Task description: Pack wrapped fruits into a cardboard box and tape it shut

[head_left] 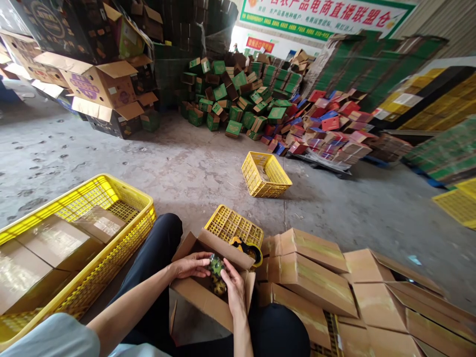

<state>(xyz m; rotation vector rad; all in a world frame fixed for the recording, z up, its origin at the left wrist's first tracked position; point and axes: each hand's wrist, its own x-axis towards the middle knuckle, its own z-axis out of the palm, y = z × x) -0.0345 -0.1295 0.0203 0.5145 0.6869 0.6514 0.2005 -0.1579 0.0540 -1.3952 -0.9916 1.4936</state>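
An open brown cardboard box (208, 297) rests on my lap between my knees, its flaps up. Over its opening my left hand (191, 265) and my right hand (235, 287) both close on a small dark green packet (215, 265), fingers curled around it. More dark items lie below it inside the box. A yellow-and-black tape dispenser (247, 248) sits just beyond the box on an upturned yellow crate (232, 224).
A large yellow crate (111, 198) at my left holds taped brown boxes. Sealed brown cartons (308, 272) are stacked at my right. A small yellow basket (266, 173) stands on the concrete floor ahead. Piles of green, red and brown boxes fill the back.
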